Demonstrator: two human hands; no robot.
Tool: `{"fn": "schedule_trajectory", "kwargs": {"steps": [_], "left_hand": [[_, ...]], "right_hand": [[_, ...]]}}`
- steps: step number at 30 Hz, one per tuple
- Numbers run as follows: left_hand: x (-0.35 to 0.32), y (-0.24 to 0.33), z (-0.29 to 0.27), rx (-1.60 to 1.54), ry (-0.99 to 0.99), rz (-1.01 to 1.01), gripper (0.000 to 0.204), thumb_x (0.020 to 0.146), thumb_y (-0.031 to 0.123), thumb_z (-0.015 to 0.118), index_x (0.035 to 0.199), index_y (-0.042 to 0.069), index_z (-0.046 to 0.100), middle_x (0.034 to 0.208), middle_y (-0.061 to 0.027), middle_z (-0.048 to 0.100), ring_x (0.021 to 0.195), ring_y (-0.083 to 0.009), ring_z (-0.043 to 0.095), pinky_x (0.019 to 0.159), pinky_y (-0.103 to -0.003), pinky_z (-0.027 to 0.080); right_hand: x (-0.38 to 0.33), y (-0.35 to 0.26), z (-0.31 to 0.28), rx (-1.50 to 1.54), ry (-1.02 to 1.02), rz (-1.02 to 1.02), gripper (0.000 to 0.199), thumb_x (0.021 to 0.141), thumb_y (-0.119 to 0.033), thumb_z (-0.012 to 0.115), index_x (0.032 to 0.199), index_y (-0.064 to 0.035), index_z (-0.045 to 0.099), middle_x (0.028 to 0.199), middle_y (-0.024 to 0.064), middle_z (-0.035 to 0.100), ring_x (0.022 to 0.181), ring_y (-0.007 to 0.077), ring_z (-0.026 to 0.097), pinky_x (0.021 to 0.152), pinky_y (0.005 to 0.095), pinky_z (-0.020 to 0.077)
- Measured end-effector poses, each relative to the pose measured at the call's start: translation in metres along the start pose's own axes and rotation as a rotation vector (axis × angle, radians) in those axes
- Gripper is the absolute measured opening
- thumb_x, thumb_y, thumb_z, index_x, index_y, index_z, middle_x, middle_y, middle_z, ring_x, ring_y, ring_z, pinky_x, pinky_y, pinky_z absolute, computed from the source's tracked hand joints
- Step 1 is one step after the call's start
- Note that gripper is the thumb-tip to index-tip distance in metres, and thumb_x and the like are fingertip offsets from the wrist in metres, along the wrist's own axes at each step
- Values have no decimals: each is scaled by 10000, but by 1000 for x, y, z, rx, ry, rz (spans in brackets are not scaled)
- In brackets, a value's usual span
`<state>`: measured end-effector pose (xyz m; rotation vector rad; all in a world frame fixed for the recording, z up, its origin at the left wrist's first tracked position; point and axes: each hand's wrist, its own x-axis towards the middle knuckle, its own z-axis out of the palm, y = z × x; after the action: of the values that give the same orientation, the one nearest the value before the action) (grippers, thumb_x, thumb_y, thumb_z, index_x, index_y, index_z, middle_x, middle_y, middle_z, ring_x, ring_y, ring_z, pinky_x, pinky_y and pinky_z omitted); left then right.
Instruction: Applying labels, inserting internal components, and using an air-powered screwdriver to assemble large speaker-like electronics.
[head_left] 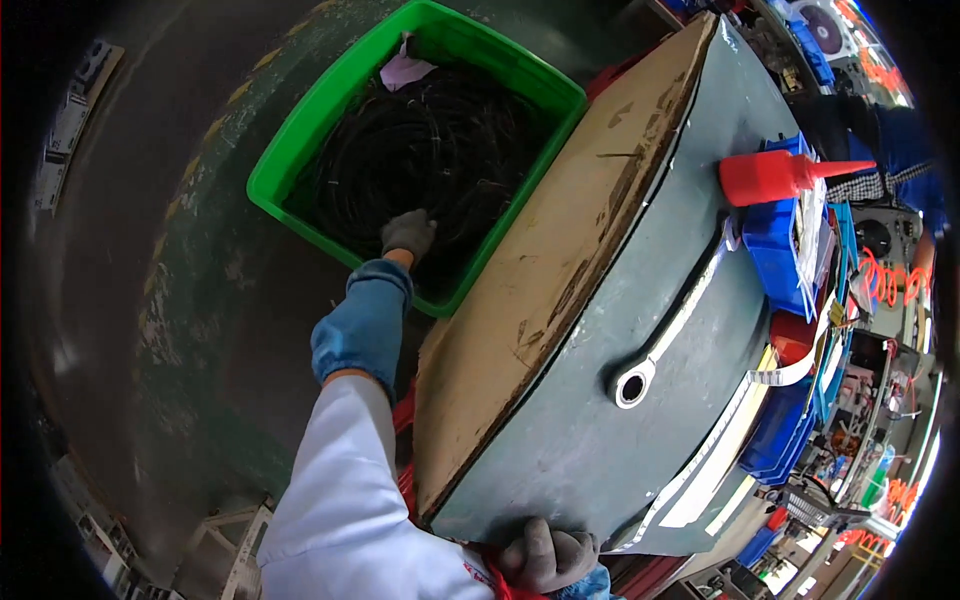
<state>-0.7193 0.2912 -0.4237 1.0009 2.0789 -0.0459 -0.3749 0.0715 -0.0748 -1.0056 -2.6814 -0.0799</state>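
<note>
My left hand [408,233], in a grey glove, reaches down into a green plastic bin [335,112]. Its fingers are curled against the coiled black cables [400,150] inside, and the fingertips are partly lost among the dark coils. A pale pink paper tag [406,70] lies on the cables near the bin's far side. At the near edge of the workbench [520,450] is my right hand [548,556], also gloved in grey. Its fingers are folded closed; whether anything is in them is hidden.
On the bench lie a ratchet wrench [660,345], a red squeeze bottle [755,180] and a steel ruler [690,465]. Blue parts bins [775,255] line its right side. The bench's worn wooden side [530,270] stands close beside the green bin. Beyond are cluttered workstations.
</note>
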Motion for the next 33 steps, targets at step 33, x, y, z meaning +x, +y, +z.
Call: {"fn": "schedule_trajectory", "kwargs": {"steps": [33], "left_hand": [[-543, 135, -73, -1263, -312, 1585, 216, 1000, 128, 471, 1080, -60, 541, 956, -116, 559, 910, -176, 551, 917, -331, 474]], "right_hand": [[-276, -43, -118, 1256, 287, 1015, 318, 961, -340, 569, 1048, -36, 604, 872, 99, 619, 823, 185, 603, 742, 351, 481]]}}
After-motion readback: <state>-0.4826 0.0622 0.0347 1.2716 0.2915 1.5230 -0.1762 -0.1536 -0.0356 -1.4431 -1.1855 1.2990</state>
